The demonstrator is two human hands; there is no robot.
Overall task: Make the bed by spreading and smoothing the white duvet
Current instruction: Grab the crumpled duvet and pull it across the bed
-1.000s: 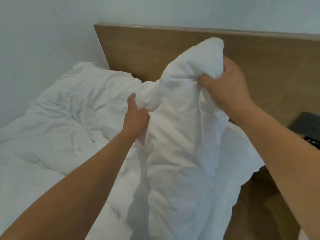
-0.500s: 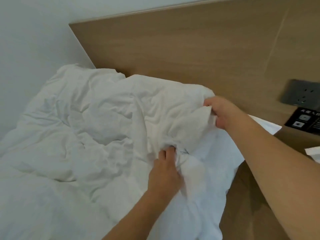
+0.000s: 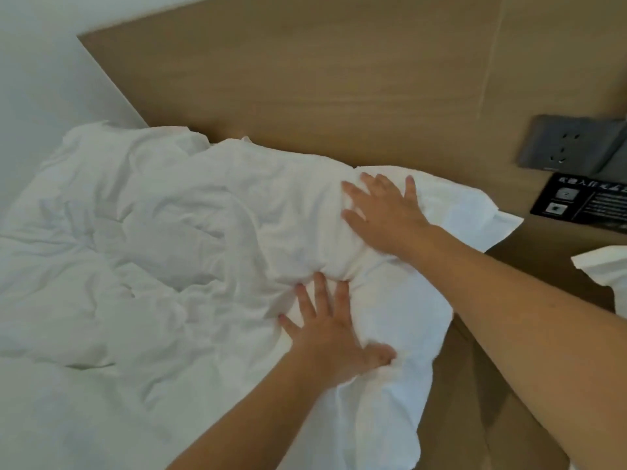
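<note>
Two bare hands press flat on a white duvet (image 3: 163, 252) that spreads rumpled under them and far off to their left. Beyond the fingertips stands a wooden headboard (image 3: 305, 83), the duvet's top edge bunched against its base. The right hand (image 3: 383, 215) lies palm-down with fingers spread on the puffed corner nearest the headboard; the left hand (image 3: 329, 330) lies just nearer the person, fingers splayed too — thumb dug into a fold at the duvet's right edge. To the right of the right hand a grey wall socket (image 3: 559, 144) sits on the panel, with a black printed card (image 3: 583, 208) below it — its lettering too small to read.
</note>
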